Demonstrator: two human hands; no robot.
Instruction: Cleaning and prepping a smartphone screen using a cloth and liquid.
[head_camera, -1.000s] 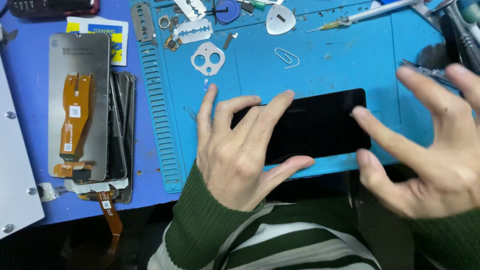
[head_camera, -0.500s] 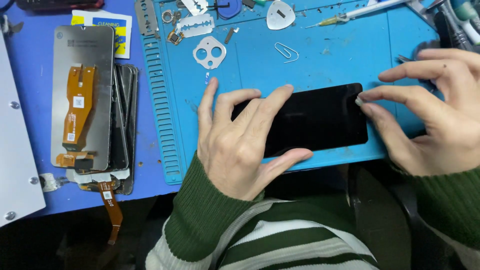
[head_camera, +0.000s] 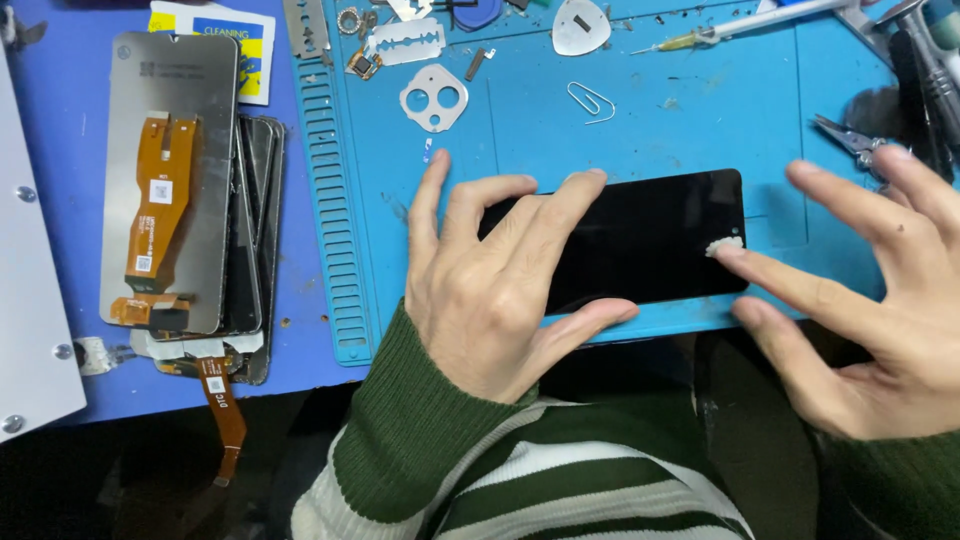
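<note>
A black phone screen panel (head_camera: 650, 240) lies flat on the blue work mat (head_camera: 640, 130) near its front edge. My left hand (head_camera: 490, 285) rests spread over the panel's left half, fingers flat on the glass and thumb along its near edge. My right hand (head_camera: 860, 290) is at the panel's right end with fingers apart; its index fingertip presses a small white scrap (head_camera: 725, 244) on the glass near the right edge.
A stack of screen assemblies (head_camera: 190, 200) with orange flex cables lies on the left. A camera bezel (head_camera: 435, 97), razor blade (head_camera: 403, 42), paper clip (head_camera: 592, 100), white pick (head_camera: 580, 25) and a syringe (head_camera: 740, 28) sit at the back. Tweezers (head_camera: 850, 135) lie at the right.
My right hand has dropped from the panel's upper right corner and spread out, its index finger now on a white scrap on the glass. My left hand has stayed in place.
</note>
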